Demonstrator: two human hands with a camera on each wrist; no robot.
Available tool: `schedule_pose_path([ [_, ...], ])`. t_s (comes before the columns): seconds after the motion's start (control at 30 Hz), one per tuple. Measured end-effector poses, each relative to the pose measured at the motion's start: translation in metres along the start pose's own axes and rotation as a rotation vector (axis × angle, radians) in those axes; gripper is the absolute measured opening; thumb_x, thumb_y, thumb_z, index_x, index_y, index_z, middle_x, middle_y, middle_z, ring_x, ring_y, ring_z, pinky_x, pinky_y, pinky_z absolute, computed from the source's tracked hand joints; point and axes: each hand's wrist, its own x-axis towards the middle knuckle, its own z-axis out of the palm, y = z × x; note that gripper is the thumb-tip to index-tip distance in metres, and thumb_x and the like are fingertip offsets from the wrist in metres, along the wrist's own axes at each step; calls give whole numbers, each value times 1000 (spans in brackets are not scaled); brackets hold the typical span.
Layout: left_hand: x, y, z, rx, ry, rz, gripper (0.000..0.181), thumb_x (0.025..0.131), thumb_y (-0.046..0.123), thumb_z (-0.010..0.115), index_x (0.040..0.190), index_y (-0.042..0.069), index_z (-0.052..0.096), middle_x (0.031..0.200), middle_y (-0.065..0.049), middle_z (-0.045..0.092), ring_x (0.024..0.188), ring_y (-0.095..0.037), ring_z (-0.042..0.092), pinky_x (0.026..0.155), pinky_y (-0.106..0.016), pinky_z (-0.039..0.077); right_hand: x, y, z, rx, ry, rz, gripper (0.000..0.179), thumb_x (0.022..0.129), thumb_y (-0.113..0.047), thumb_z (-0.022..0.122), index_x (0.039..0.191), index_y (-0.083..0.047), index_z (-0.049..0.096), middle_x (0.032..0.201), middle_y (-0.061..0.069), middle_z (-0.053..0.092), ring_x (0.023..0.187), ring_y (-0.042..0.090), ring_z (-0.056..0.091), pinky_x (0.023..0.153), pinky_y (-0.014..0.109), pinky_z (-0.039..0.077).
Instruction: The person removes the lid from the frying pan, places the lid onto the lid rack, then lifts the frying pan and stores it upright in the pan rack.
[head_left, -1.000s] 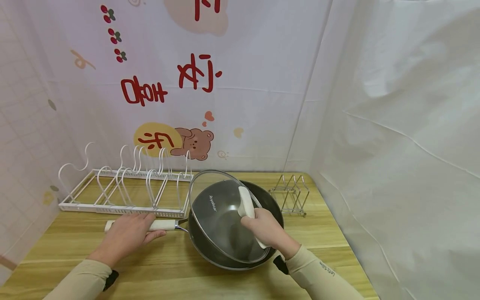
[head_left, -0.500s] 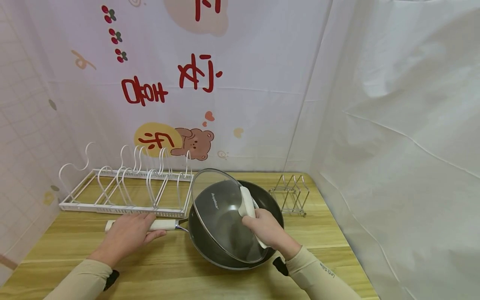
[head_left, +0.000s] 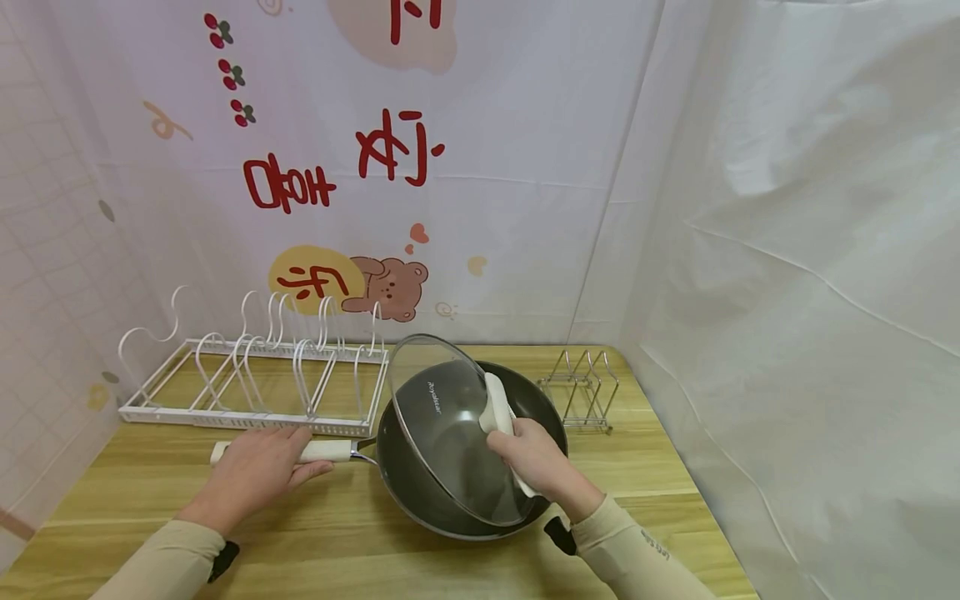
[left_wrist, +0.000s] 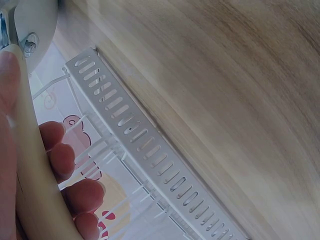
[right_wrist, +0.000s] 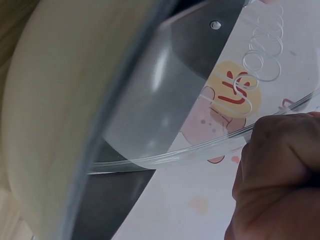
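Observation:
A dark wok (head_left: pixel 420 500) with a cream outside stands on the wooden table. Its cream handle (head_left: pixel 326 451) points left, and my left hand (head_left: pixel 258 467) grips it from above; in the left wrist view the fingers curl round the handle (left_wrist: pixel 35 165). My right hand (head_left: pixel 528 454) holds the cream grip (head_left: pixel 495 404) of a glass lid (head_left: pixel 420 400). The lid is tilted, its left side raised and its lower edge within the wok's outline near the right. In the right wrist view the lid's clear rim (right_wrist: pixel 200 147) crosses the dark inside of the wok.
A white wire rack (head_left: pixel 247 417) with upright loops stands behind the handle, close to my left hand. A small metal wire rack (head_left: pixel 588 392) sits at the back right. Behind the table hangs a printed white curtain (head_left: pixel 510 208), with another sheet (head_left: pixel 810 292) along the right.
The lid has tipped a little steeper, its raised left edge shifting slightly up and right. My right hand has turned a little with it. The left hand and the wok stay where they were.

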Motion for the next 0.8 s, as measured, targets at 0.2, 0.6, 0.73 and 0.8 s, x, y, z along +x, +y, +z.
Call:
schedule_pose_path([
  [0.2, 0, 0, -1, 2, 0, -2, 51, 88, 60, 80, 86, 15, 55, 71, 2, 64, 64, -22, 65, 57, -40, 52, -2, 1, -1, 70, -22, 22, 18, 95, -22, 56, 82, -9, 52, 57, -4, 42, 45, 13, 38, 44, 27, 36],
  [0.6, 1, 0, -1, -2, -25, -17, 51, 88, 60, 79, 87, 15, 55, 73, 1, 66, 65, -22, 65, 57, -40, 51, -5, 0, 0, 198, -50, 58, 16, 94, -19, 57, 86, -8, 50, 54, -5, 40, 41, 9, 33, 40, 25, 31],
  [0.73, 1, 1, -2, -3, -30, -18, 51, 89, 61, 78, 86, 16, 55, 73, 1, 66, 65, -22, 66, 58, -41, 53, -6, 3, 0, 258, -69, 83, 20, 96, -24, 61, 89, -8, 49, 54, -6, 39, 38, 8, 33, 37, 25, 29],
  [0.8, 1, 1, -2, -2, -32, -19, 51, 89, 61, 78, 86, 15, 55, 73, 1, 66, 66, -23, 67, 59, -42, 54, -7, 4, 0, 276, -75, 89, 23, 96, -25, 61, 87, -8, 48, 52, -6, 38, 36, 8, 32, 36, 25, 29],
])
